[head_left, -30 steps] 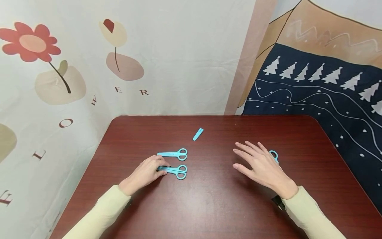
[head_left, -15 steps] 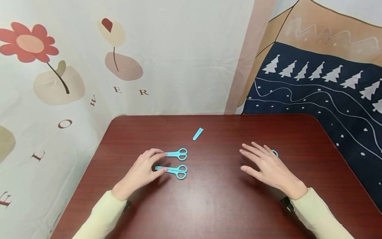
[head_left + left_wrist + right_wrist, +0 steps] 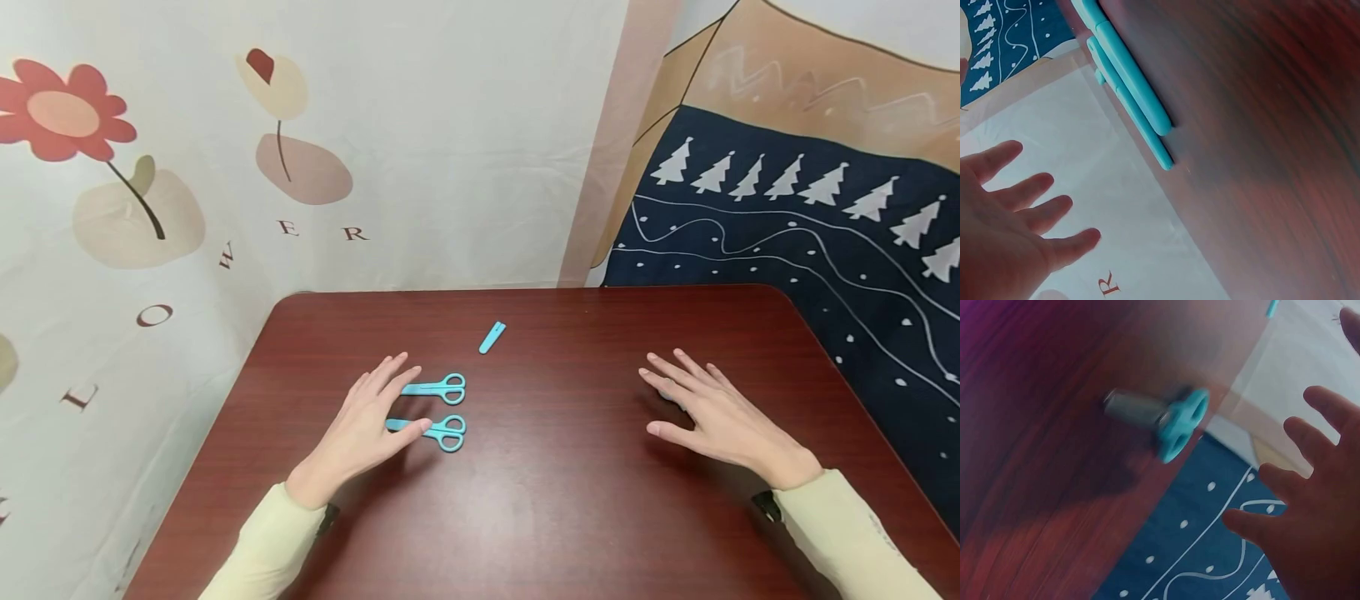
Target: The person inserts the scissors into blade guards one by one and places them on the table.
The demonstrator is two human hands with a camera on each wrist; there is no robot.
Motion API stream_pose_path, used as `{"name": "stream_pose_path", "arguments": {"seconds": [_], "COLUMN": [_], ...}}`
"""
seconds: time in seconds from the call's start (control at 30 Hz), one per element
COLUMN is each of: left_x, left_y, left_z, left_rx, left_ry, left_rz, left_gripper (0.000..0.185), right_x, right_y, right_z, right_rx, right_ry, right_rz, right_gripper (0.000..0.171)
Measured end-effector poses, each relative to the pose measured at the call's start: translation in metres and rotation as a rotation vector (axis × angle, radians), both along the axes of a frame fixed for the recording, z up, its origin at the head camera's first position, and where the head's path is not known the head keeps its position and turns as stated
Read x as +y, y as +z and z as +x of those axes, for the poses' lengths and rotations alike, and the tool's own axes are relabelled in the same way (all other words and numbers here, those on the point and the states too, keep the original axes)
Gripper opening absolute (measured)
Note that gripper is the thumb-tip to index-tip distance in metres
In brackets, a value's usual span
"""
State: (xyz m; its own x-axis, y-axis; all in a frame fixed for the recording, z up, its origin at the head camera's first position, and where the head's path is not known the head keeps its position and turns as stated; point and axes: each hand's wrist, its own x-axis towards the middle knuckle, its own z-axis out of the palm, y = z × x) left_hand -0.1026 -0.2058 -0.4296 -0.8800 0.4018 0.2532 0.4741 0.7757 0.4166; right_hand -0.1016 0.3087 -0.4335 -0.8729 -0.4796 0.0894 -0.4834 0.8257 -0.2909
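My left hand (image 3: 363, 425), fingers spread, hovers over the sheathed blade ends of two light-blue scissors lying side by side. The farther scissors (image 3: 452, 389) and the nearer scissors (image 3: 450, 433) both point their handles right. In the left wrist view, the hand is apart from the two blue sheaths (image 3: 1138, 87). My right hand (image 3: 723, 425) is held above the table with straight fingers and nothing in it. Beneath it lies a third pair of scissors (image 3: 1175, 425), its metal blades bare; the head view mostly hides it. A loose blue sheath (image 3: 492, 337) lies farther back.
The dark red-brown table (image 3: 540, 500) has rounded far corners. Behind its back edge hangs a pale cloth (image 3: 450, 167) with flowers and letters. A navy cloth with white trees (image 3: 787, 225) hangs at the right.
My left hand has come off the nearer scissors' sheath, lifted and spread its fingers. The right hand has moved right over the third scissors. The head view has shifted slightly.
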Motion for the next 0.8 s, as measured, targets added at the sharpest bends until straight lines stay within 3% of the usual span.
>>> {"name": "stream_pose_path", "arguments": {"seconds": [0.33,0.6,0.8], "left_x": [0.010,0.015,0.020], "left_y": [-0.005,-0.007,-0.005], "left_z": [0.000,0.003,0.004], "left_rx": [-0.096,-0.106,-0.126], "left_ry": [0.052,0.055,0.044], "left_rz": [-0.053,-0.037,-0.006], "left_gripper": [0.088,0.092,0.098], "right_x": [0.030,0.057,0.067], "right_y": [-0.006,-0.007,-0.007], "right_z": [-0.009,-0.018,-0.022], "right_rx": [-0.111,-0.058,-0.057], "right_ry": [-0.063,-0.045,-0.044], "right_rz": [-0.010,0.026,0.073], "right_gripper": [0.083,0.072,0.076]}}
